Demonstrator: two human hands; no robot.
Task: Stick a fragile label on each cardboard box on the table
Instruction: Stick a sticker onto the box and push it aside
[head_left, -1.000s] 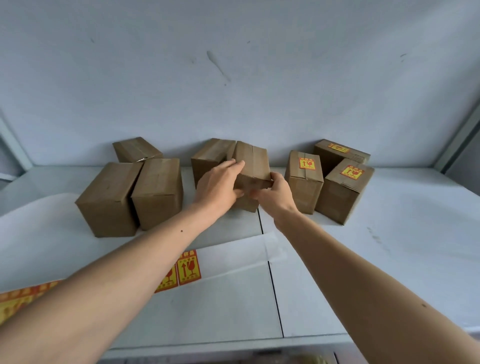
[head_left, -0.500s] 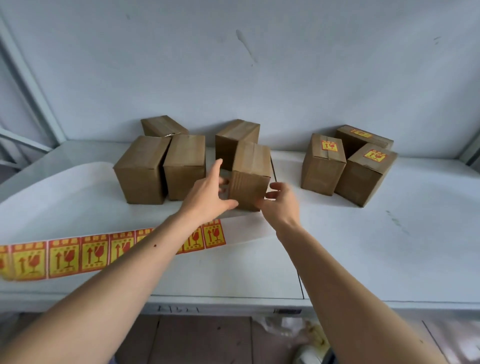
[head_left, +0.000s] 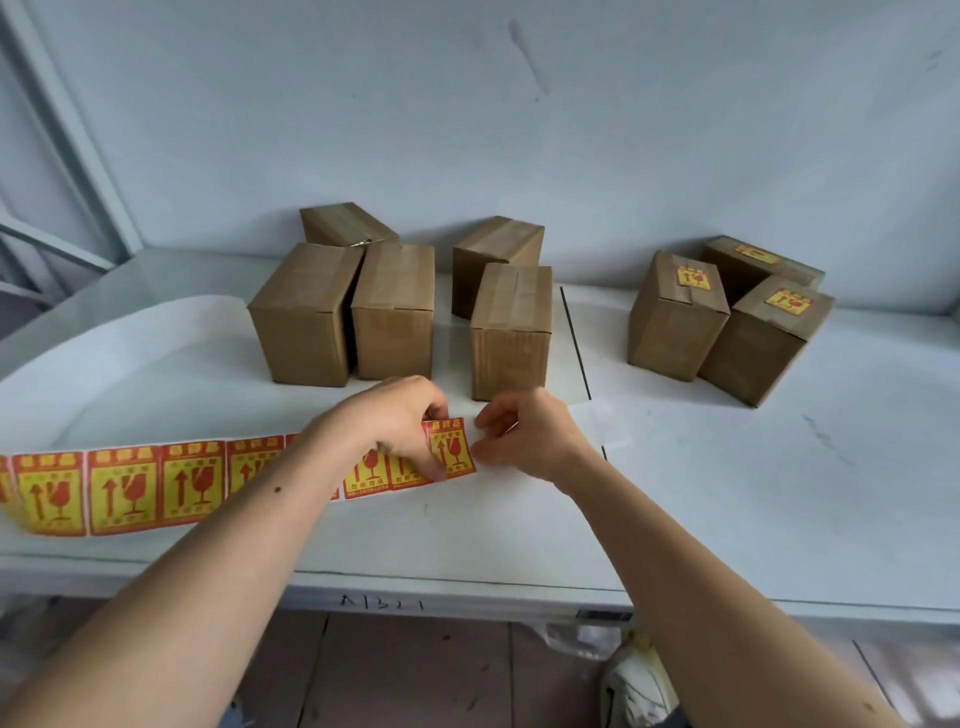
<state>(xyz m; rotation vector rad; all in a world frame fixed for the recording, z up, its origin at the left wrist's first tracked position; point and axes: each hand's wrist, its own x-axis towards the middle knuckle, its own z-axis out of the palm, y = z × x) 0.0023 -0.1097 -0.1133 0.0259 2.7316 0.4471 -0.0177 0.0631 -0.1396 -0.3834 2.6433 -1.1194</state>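
Note:
A strip of red-and-yellow fragile labels (head_left: 119, 488) lies along the table's front. My left hand (head_left: 387, 426) presses down on its right end. My right hand (head_left: 524, 431) pinches at the edge of the last label (head_left: 452, 452). Just behind my hands stands a plain cardboard box (head_left: 511, 332). Several more plain boxes sit to its left and behind, among them a pair (head_left: 306, 317) (head_left: 393, 312) side by side. At the right, three boxes carry labels on top (head_left: 675, 312) (head_left: 763, 338) (head_left: 758, 262).
White backing paper (head_left: 130, 353) curls across the left of the white table (head_left: 779, 493). A pale wall rises right behind the boxes. A metal frame (head_left: 62, 156) stands at the far left. The table's front edge is close to me, with floor and a shoe (head_left: 636, 686) below.
Both hands have let go of the plain box, which now stands on the table, and have come back toward me to the end of the label strip.

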